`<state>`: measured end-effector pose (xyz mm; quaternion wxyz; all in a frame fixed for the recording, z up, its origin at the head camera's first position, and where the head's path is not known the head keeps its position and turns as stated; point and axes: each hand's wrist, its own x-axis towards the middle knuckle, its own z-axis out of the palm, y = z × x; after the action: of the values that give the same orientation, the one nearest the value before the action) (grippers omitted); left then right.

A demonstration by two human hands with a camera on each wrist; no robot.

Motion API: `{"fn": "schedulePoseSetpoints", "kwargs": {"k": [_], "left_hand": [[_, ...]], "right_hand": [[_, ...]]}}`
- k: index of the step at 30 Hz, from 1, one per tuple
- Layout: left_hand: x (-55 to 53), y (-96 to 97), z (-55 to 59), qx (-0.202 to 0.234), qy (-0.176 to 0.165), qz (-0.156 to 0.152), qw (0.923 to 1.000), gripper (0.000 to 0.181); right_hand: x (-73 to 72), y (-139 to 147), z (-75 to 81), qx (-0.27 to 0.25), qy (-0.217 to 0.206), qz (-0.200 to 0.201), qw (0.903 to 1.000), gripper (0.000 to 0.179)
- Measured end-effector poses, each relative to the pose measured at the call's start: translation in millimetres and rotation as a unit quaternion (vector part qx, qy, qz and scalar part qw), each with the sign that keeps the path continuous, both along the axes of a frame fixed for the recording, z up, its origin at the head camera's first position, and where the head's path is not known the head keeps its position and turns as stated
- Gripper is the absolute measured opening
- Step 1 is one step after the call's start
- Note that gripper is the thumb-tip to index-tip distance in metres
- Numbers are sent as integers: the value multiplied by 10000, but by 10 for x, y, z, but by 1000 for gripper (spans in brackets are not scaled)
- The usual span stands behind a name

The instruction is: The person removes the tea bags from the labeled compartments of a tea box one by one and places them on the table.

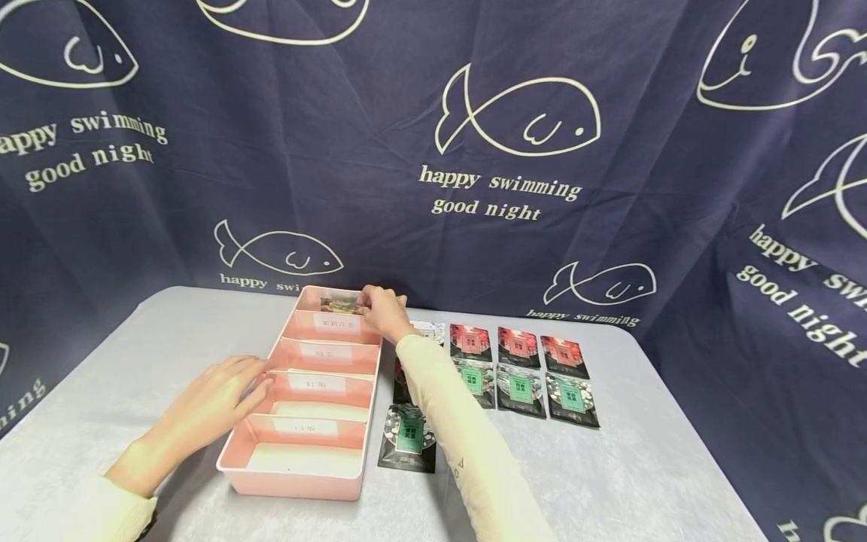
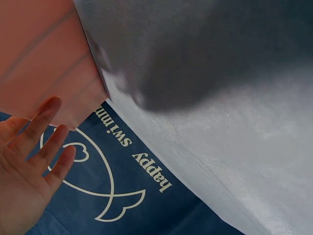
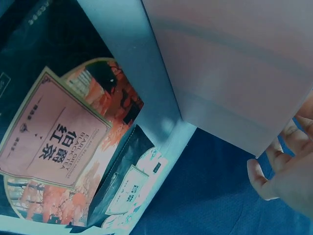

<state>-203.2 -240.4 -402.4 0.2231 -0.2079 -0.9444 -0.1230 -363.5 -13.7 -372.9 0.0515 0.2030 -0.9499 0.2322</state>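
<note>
A pink box [image 1: 291,482] divided into a row of compartments stands left of the table's middle, white labels on its dividers. In its farthest compartment lies a tea packet [image 1: 339,303] with a colourful printed picture. My right hand [image 1: 384,310] reaches over the far right corner, and its curled fingers pinch the right end of that packet; the right wrist view hides this grip behind the box wall. My left hand [image 1: 223,391] rests at the box's left rim with relaxed fingers. In the left wrist view its fingers [image 2: 46,110] are fairly straight against the outer wall.
Right of the box lie red-label tea packets [image 1: 519,348] in a back row and green-label ones [image 1: 520,390] in front. Another green-label packet [image 1: 409,436] lies nearer. My right sleeve [image 1: 460,436] covers part of the rows. A dark blue fish-print curtain [image 1: 379,188] hangs behind the table.
</note>
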Motion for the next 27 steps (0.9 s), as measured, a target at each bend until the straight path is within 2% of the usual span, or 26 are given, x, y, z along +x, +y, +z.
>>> {"fn": "schedulePoseSetpoints", "kwargs": {"k": [10, 18, 27], "left_hand": [[6, 2, 0, -11, -13, -4, 10000, 28], [1, 0, -2, 20, -14, -34, 10000, 28], [13, 5, 11, 17, -85, -1, 10000, 28]], "right_hand": [[39, 5, 5, -109, 75, -98, 9999, 4], [63, 5, 38, -234, 439, -185, 9986, 6], [89, 16, 164, -123, 840, -306, 9959, 7]]}}
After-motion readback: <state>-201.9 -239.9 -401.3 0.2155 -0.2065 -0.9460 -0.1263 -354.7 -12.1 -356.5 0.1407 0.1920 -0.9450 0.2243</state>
